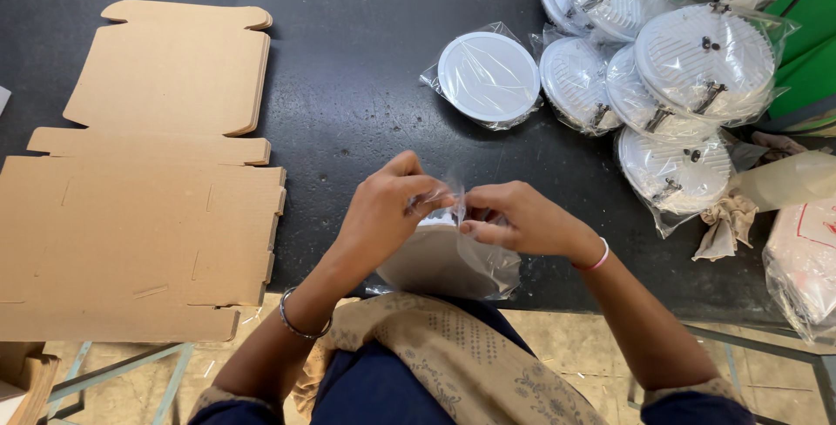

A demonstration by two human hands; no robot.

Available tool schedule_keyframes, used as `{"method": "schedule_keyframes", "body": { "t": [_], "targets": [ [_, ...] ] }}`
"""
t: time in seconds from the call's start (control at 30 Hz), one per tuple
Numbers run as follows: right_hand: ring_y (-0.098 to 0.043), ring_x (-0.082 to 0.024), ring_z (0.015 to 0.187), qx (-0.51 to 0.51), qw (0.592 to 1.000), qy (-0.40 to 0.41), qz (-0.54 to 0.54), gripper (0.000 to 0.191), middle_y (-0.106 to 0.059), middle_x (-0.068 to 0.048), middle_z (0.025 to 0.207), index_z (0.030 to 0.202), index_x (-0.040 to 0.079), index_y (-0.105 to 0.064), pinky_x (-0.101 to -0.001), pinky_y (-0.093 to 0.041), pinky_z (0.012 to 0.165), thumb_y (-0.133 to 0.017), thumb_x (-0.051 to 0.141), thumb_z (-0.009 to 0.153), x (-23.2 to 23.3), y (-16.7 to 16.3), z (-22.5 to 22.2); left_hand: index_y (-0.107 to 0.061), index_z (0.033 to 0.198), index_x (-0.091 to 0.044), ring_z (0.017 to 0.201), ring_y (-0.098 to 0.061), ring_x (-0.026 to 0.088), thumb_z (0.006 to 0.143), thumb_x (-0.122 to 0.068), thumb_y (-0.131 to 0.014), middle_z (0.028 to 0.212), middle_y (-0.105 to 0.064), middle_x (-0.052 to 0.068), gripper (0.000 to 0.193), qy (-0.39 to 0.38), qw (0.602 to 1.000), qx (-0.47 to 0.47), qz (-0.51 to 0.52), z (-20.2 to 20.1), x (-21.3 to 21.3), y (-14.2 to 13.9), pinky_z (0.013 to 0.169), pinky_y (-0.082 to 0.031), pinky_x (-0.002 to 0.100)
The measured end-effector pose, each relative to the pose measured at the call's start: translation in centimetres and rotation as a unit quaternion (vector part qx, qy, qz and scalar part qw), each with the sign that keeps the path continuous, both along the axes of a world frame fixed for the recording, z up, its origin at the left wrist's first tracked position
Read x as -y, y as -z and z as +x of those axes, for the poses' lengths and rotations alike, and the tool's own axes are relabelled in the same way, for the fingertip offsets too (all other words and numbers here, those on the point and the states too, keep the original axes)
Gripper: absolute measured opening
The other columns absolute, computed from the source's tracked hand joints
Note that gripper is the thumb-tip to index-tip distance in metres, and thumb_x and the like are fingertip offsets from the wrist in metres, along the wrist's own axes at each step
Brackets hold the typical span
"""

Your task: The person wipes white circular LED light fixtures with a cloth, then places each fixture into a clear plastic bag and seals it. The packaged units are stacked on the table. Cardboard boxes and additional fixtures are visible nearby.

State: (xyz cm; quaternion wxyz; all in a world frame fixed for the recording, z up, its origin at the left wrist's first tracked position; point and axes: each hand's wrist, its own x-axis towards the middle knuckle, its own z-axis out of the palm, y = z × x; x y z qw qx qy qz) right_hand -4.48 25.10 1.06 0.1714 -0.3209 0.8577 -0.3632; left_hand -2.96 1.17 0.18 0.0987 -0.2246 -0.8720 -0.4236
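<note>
A: Step in hand, by the look of it?

B: Closing a bag, most likely. Left hand [383, 207] and right hand [522, 220] both pinched on the mouth of a clear plastic bag [488, 264], fingertips nearly meeting above it. Neither hand slack.

A: And inside?

B: A round white disc-shaped light fitting [431, 259], largely hidden under the left hand and the film. Sitting at the near edge of the black worktop [348, 85], partly over the lip, just above the lap.

A: Needs of the next move?

B: Probably a tidy fold or tuck of the loose film, with both pinches kept firm and the disc kept from sliding off the lip. Hard to tell how far the mouth is folded already.

A: Room around?

B: Bare worktop straight ahead, wide and open. To the left, flat brown cardboard box blanks [139, 242], well apart from the left hand, their right edges jagged with flaps. To the right and further back, a heap of bagged white round fittings [662, 68], overlapping, with a single bagged white disc [488, 77] lying just beside it. A crumpled beige cloth [727, 220] below the heap, near the right forearm.

A: Tightest spot?

B: The near edge itself; little margin there.
</note>
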Motion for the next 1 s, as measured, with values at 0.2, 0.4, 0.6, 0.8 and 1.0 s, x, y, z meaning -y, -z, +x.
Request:
{"method": "schedule_keyframes", "body": {
  "t": [0.2, 0.4, 0.6, 0.8, 1.0],
  "targets": [
    [-0.063, -0.027, 0.066, -0.073, 0.996, -0.038, -0.013, 0.019, -0.064, -0.017, 0.077, 0.099, 0.002, -0.069, -0.0372, -0.052, 0.063, -0.067, 0.020, 0.092, 0.1, 1.2, -0.1, -0.069, 0.097, -0.004, 0.071, -0.068, 0.018, 0.086, -0.017, -0.079, 0.084, -0.063, 0.007, 0.019, 0.008, 0.991, 0.091, 0.097, -0.4, -1.4, -0.7, 0.065, -0.056, 0.033],
    [-0.051, -0.016, 0.056, 0.037, 0.998, 0.043, -0.011, 0.026, -0.064, -0.014, 0.067, 0.105, 0.004, -0.073, -0.0341, -0.049, 0.055, -0.070, 0.026, 0.094, -0.3, 2.8, -0.8, -0.063, 0.105, -0.003, 0.088, -0.073, 0.021, 0.094, -0.015, -0.068, 0.097, -0.069, 0.010, 0.017, 0.066, 0.985, 0.121, 0.106, 0.8, -1.9, -0.8, 0.076, -0.060, 0.034],
    [-0.059, -0.007, 0.062, 0.064, 0.994, 0.082, -0.037, 0.026, -0.073, -0.009, 0.073, 0.106, 0.003, -0.074, -0.0298, -0.052, 0.059, -0.072, 0.026, 0.092, -1.3, 4.6, -1.1, -0.052, 0.122, -0.001, 0.098, -0.074, 0.027, 0.083, -0.045, -0.078, 0.107, -0.070, 0.014, 0.064, 0.111, 0.975, 0.184, 0.049, 2.6, -1.9, -2.4, 0.086, -0.060, 0.038],
    [-0.061, -0.005, 0.073, 0.007, 0.994, 0.039, -0.100, 0.026, -0.076, -0.009, 0.083, 0.106, 0.000, -0.071, -0.0275, -0.056, 0.068, -0.073, 0.016, 0.086, -1.8, 5.7, -1.4, -0.057, 0.109, 0.001, 0.088, -0.068, 0.032, 0.085, -0.041, -0.076, 0.100, -0.064, 0.016, 0.052, 0.006, 0.999, -0.034, -0.028, 4.2, -6.1, -0.9, 0.072, -0.057, 0.042],
    [-0.052, -0.002, 0.064, 0.113, 0.986, 0.105, -0.063, 0.027, -0.067, 0.000, 0.069, 0.105, 0.003, -0.076, -0.0244, -0.047, 0.056, -0.072, 0.026, 0.092, -1.9, 4.9, -0.7, -0.060, 0.102, -0.005, 0.092, -0.073, 0.022, 0.089, -0.012, -0.077, 0.102, -0.066, 0.007, 0.022, 0.019, 0.992, 0.083, 0.093, 1.7, -4.6, 0.6, 0.076, -0.061, 0.035]
  ]
}}
